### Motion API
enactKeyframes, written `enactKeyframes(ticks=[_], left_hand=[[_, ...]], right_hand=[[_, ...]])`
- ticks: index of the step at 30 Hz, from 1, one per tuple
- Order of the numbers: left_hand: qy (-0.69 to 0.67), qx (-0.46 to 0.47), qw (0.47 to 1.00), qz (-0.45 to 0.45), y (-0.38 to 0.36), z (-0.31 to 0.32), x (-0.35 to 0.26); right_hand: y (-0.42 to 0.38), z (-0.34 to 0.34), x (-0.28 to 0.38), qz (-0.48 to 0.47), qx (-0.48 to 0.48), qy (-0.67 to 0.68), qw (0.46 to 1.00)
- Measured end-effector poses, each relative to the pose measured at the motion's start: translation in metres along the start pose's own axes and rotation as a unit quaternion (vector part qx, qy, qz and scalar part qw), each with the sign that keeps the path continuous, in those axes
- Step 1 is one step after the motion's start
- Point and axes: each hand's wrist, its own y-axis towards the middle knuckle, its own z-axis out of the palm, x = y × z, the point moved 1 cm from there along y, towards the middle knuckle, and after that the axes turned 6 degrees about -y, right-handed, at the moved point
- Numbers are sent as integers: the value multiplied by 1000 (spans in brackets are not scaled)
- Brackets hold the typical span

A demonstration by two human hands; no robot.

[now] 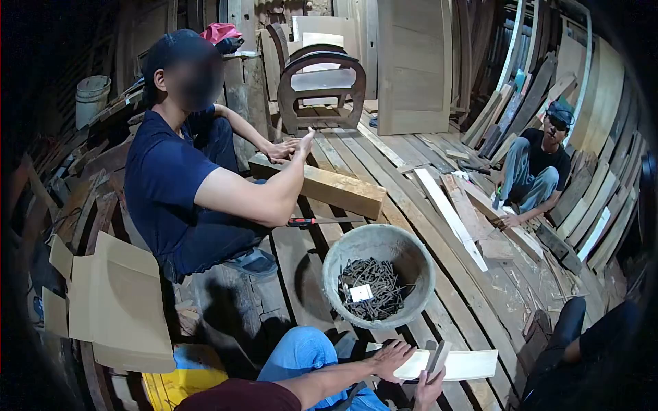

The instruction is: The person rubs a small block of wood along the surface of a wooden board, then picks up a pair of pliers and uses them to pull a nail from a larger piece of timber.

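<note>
My left hand [393, 360] lies on a thin pale board [473, 365] in front of me, fingers stretched over its left part. In my right hand [428, 390], closed fingers hold a narrow flat piece [440, 357], pale on one face and dark grey on the other. It stands up across the board's middle; its exact kind I cannot tell. Just beyond the board is a round grey bucket [330, 264] containing many short dark sticks [373, 301] and a small white square [360, 293].
At left, a person in a dark blue shirt [171, 164] squats by a thick wooden beam [343, 190]. A red-handled screwdriver [301, 222] lies near it. Another person [541, 157] crouches at right among planks. An opened cardboard box [130, 301] and slatted floor gaps are nearby.
</note>
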Motion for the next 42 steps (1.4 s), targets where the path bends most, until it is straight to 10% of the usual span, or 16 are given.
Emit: enactKeyframes(ticks=[9,18,27,42], left_hand=[[7,-40,996,-80,6,3,4],[31,-50,994,-97,2,7,0],[28,-70,994,-84,2,11,4],[41,-59,994,-86,6,-3,-1]], right_hand=[[10,16,3,-142,-73,75,984],[-3,-34,68,-24,97,-84,991],[-7,-18,54,-132,-29,-85,987],[-6,-40,76,14,87,-85,992]])
